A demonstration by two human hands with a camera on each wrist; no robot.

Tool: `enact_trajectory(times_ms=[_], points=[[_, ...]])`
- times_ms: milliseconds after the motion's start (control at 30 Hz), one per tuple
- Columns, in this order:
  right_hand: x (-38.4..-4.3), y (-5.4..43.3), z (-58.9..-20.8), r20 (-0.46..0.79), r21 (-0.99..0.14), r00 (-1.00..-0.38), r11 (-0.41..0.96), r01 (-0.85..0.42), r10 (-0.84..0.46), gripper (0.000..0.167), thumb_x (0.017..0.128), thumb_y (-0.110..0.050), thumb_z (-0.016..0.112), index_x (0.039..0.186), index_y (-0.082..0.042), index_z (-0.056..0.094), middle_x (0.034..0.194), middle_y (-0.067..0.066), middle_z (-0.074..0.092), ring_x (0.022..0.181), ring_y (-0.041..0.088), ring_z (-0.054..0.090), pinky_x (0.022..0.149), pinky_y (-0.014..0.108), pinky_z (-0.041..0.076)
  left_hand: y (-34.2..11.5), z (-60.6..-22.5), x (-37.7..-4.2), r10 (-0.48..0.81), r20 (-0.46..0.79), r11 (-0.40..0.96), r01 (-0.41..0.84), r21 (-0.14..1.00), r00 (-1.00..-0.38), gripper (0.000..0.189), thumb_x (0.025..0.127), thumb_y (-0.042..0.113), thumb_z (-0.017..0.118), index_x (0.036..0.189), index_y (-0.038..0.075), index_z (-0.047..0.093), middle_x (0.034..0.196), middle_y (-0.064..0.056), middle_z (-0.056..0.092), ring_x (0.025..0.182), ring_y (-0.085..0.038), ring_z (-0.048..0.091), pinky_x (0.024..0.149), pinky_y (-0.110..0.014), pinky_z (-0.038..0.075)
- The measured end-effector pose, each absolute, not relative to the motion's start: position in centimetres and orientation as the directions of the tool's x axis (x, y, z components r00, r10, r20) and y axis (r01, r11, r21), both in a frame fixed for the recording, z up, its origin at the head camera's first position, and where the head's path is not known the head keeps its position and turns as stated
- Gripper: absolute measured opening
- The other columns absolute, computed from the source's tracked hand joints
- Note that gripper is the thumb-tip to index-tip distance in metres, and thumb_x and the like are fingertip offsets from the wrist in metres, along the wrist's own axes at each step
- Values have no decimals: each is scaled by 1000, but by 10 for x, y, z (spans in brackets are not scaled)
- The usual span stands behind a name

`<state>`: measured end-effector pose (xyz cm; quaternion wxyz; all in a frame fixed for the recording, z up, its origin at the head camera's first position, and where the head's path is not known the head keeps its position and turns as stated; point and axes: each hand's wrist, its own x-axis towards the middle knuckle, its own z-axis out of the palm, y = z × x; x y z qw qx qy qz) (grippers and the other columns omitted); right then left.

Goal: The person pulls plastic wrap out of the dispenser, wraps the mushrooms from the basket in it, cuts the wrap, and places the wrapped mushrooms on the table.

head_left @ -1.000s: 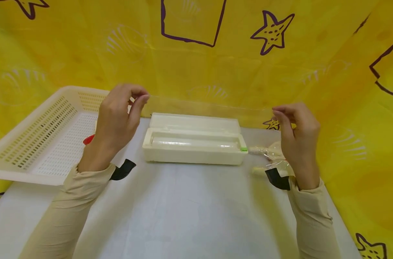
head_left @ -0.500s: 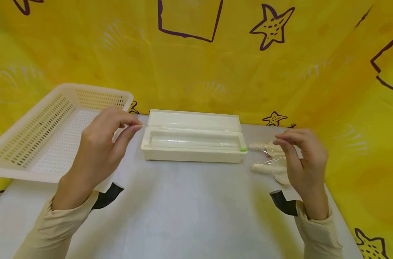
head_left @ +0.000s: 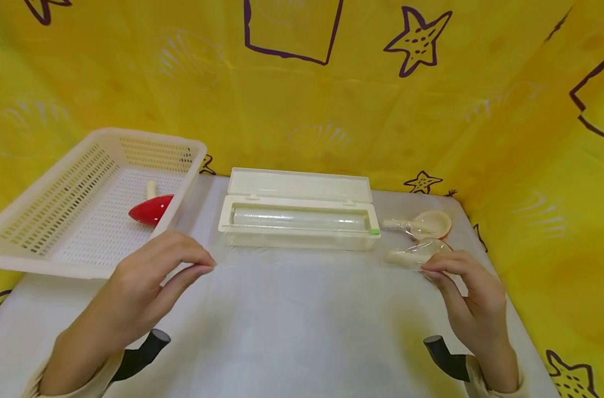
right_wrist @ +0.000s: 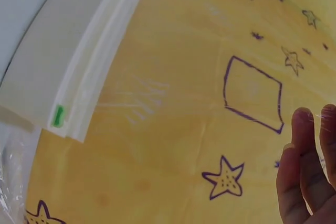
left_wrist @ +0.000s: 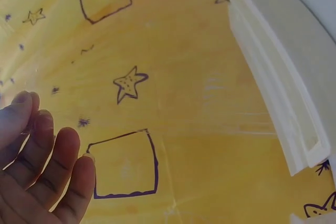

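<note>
Dropped both hands (head_left: 152, 284) (head_left: 473, 298) way lower since a second ago, still pinching cling film (head_left: 312, 258) stretched from the dispenser box (head_left: 302, 240).

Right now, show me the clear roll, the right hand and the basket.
Clear roll (head_left: 298, 218): head view, middle of its upper surface.
Right hand (head_left: 483, 304): head view, middle of the hand.
Basket (head_left: 55, 268): head view, near rim.

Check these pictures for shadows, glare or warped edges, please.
Head view: soft shadows on the white table, bright glints on the clear roll; left wrist view: the box shows a bowed outer edge, probably lens distortion, and faint streaks cross the clear film; right wrist view: the box edge bows too, and crumpled plastic glints at left.
</note>
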<state>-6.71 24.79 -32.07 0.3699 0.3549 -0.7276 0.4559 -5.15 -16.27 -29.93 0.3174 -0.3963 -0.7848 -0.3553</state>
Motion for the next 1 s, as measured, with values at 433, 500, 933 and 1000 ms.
enact_trajectory(times_ms=[433,500,933,1000], points=[[-38,263,-350,766,-502,-529,173,-847,-365,17,92,-4,67,89,13,66,91,9,66,89,9,59,84,12,49,-169,-324,-22,531,699,299,878,375,-479,18,101,25,57,94,14,69,90,9,63,88,1,54,79,-12,46],[-35,266,-357,737,-526,-552,182,-831,-390,15,92,-5,67,92,10,67,92,9,66,89,9,59,84,12,49,-170,-330,-18,556,665,312,866,390,-499,17,101,26,56,94,17,68,90,12,62,88,2,54,79,-12,45],[-23,275,-401,465,-659,-725,348,-666,-508,46,71,19,75,103,-14,70,91,-5,70,81,3,63,76,12,52,-179,-373,-6,618,502,349,784,514,-605,6,92,24,70,96,29,71,81,20,56,79,7,52,72,-4,39],[-23,274,-406,452,-668,-735,355,-655,-506,47,71,20,75,102,-15,69,90,-5,69,82,2,63,76,12,52,-180,-380,-6,617,495,338,774,536,-612,11,90,21,73,96,29,72,82,20,58,77,7,51,71,-4,39]])
